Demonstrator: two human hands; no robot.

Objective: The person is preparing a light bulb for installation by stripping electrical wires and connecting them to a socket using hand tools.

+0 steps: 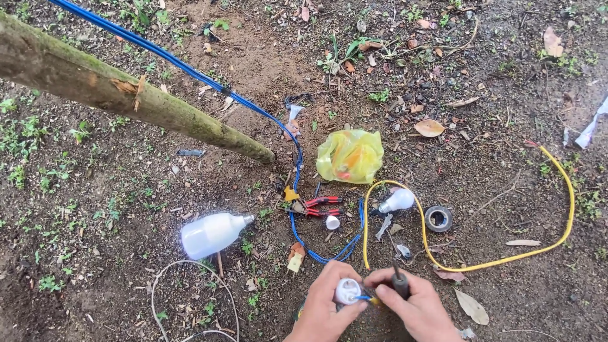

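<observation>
In left hand (323, 307), white lamp socket (348, 291)

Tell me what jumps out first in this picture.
At bottom centre the left hand holds a white socket while the right hand works a dark tool against it. Above them on the dirt lie a yellow bag, a looping yellow cable, and a big white bulb at left.

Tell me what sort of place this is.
Outdoors, probably a yard or garden patch: bare soil with weeds and dead leaves, a mossy wooden pole set in the ground, and bulbs, pliers and blue wire laid straight on the dirt near the hands.
</observation>
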